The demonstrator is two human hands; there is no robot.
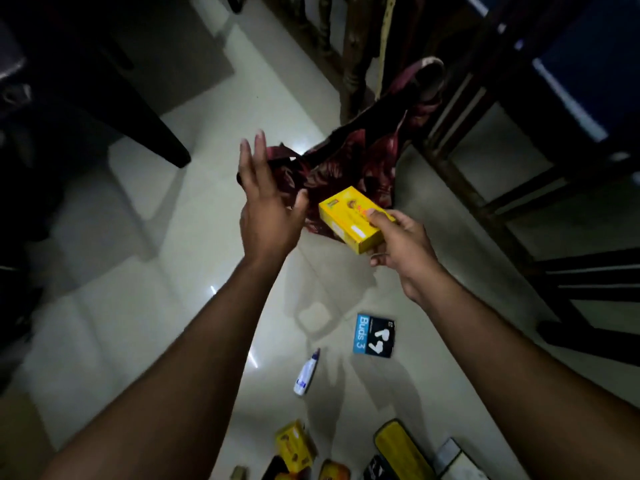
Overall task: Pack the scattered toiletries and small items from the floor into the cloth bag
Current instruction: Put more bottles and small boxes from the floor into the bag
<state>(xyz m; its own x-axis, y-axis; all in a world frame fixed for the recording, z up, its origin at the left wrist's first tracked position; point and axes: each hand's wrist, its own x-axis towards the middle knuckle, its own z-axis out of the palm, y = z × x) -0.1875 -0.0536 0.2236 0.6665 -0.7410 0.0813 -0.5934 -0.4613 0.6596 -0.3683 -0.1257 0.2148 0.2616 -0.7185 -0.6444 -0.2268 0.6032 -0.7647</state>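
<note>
A dark red patterned cloth bag (349,168) hangs above the floor at mid-frame. My left hand (266,206) pinches its near edge between thumb and palm, the other fingers spread upward. My right hand (398,244) grips a yellow soap box (349,220) just in front of the bag, to the right of my left hand. On the floor below lie a black and blue "Buds 3" box (374,336) and a small white bottle with a blue cap (306,372).
At the bottom edge lie another yellow box (294,445), a yellow-and-black flat case (403,448), a white box (457,459) and other small items. Dark wooden chair legs (485,202) stand to the right, a dark table leg (152,126) to the left. Pale tiled floor (138,271) spreads between.
</note>
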